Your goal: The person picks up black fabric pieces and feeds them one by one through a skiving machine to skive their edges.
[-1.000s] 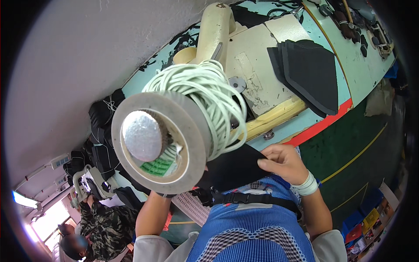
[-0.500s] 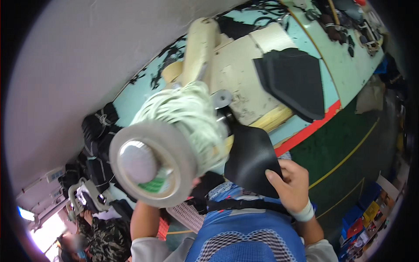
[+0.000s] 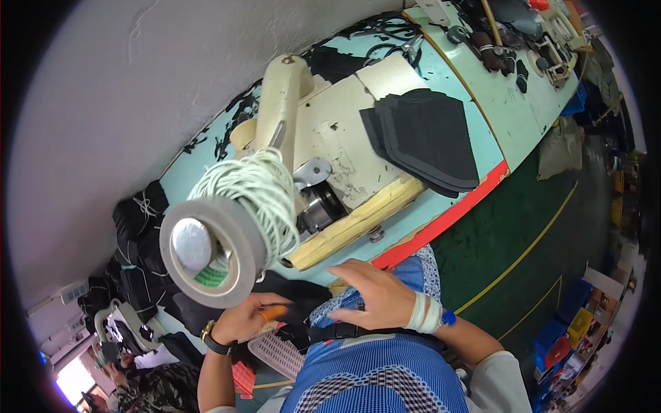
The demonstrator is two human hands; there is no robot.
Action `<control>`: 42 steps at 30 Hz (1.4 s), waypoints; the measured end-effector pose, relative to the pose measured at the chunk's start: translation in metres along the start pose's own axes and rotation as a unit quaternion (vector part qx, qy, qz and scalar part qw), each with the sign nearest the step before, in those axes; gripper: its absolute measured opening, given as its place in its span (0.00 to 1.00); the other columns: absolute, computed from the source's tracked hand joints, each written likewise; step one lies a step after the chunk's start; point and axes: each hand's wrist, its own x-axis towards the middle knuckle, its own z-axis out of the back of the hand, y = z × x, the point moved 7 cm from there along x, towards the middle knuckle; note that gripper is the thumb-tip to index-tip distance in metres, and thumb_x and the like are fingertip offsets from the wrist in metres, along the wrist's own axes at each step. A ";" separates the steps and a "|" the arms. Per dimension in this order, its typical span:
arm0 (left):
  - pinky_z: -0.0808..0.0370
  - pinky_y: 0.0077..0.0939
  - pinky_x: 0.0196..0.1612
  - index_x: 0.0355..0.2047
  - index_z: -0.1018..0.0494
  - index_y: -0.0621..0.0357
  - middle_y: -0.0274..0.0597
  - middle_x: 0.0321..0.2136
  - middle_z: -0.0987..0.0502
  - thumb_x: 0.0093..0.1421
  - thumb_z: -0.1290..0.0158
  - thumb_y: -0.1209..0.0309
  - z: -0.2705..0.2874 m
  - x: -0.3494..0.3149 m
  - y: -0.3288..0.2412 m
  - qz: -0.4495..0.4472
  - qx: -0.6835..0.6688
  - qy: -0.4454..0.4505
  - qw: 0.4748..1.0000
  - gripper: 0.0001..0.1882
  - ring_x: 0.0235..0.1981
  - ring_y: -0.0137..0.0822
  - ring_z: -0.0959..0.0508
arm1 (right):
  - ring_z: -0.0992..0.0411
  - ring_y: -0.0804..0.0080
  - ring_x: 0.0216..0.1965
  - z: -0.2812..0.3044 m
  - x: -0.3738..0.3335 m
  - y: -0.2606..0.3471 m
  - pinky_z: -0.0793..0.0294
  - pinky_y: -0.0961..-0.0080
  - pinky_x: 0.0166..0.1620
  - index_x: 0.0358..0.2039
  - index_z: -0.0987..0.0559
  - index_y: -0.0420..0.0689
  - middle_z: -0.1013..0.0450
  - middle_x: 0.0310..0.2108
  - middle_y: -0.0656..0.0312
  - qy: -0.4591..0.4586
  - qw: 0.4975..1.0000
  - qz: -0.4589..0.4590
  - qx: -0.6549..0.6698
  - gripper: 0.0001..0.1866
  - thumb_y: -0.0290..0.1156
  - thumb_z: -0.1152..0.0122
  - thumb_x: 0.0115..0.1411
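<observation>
My left hand (image 3: 246,319), with orange tape round a finger, is closed on the edge of a dark black piece of sheet material (image 3: 306,292) below the machine's front edge; its fingertips are slightly blurred. My right hand (image 3: 375,297) is empty, thumb and fingers apart, in front of the blue patterned apron (image 3: 379,372). Ahead stands a cream sewing machine (image 3: 279,103) with a dark round part (image 3: 323,210) at its working end. A bundle of pale cord (image 3: 248,182) and a grey tape roll (image 3: 177,275) hang over its near end. Cut black pieces (image 3: 430,138) lie stacked on its bed.
Scissors (image 3: 406,49) and black scraps (image 3: 234,113) lie on the green table. Red tape (image 3: 447,217) marks its edge. Tied black bundles (image 3: 141,230) line the left wall. A pink basket (image 3: 275,354) stands below. A person in camouflage (image 3: 155,385) works at lower left.
My right hand has let go of the black piece it held and moved left, opening. My left hand has come into view from behind the tape roll. The view has shifted.
</observation>
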 end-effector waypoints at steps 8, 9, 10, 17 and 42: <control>0.20 0.24 0.35 0.45 0.29 0.67 0.45 0.36 0.23 0.67 0.52 0.70 0.032 0.056 0.001 -0.079 -0.129 -0.095 0.984 0.12 0.33 0.32 0.21 | 0.33 0.86 0.26 0.024 0.013 -0.032 0.32 0.83 0.31 0.37 0.19 0.34 0.27 0.23 0.63 -0.008 0.956 -0.209 0.207 0.09 0.28 0.40 0.60; 0.20 0.26 0.32 0.47 0.31 0.66 0.47 0.33 0.23 0.68 0.53 0.69 0.039 0.060 0.013 -0.049 -0.166 -0.096 0.980 0.13 0.29 0.34 0.21 | 0.31 0.84 0.27 0.025 0.022 -0.035 0.31 0.82 0.31 0.37 0.20 0.32 0.24 0.24 0.63 -0.032 0.964 -0.200 0.171 0.10 0.27 0.39 0.60; 0.20 0.27 0.29 0.48 0.32 0.65 0.50 0.30 0.23 0.69 0.55 0.67 0.044 0.065 0.023 -0.020 -0.203 -0.094 0.974 0.14 0.25 0.36 0.21 | 0.31 0.84 0.27 0.019 0.027 -0.041 0.31 0.82 0.31 0.37 0.20 0.32 0.24 0.24 0.63 -0.034 0.964 -0.201 0.173 0.10 0.27 0.39 0.60; 0.29 0.29 0.12 0.60 0.43 0.58 0.64 0.21 0.26 0.71 0.69 0.51 0.054 0.059 -0.001 0.027 -0.152 0.015 0.988 0.27 0.14 0.45 0.24 | 0.26 0.82 0.31 -0.003 0.030 -0.060 0.28 0.84 0.35 0.38 0.20 0.30 0.21 0.30 0.59 -0.051 0.906 -0.250 0.339 0.11 0.26 0.38 0.60; 0.23 0.40 0.43 0.47 0.33 0.64 0.52 0.43 0.29 0.45 0.31 0.61 0.042 0.030 0.070 0.028 0.334 -0.141 0.932 0.33 0.43 0.48 0.24 | 0.23 0.64 0.41 0.148 -0.001 0.062 0.25 0.71 0.45 0.40 0.21 0.34 0.22 0.42 0.50 -0.437 0.840 -0.010 -0.320 0.10 0.17 0.39 0.56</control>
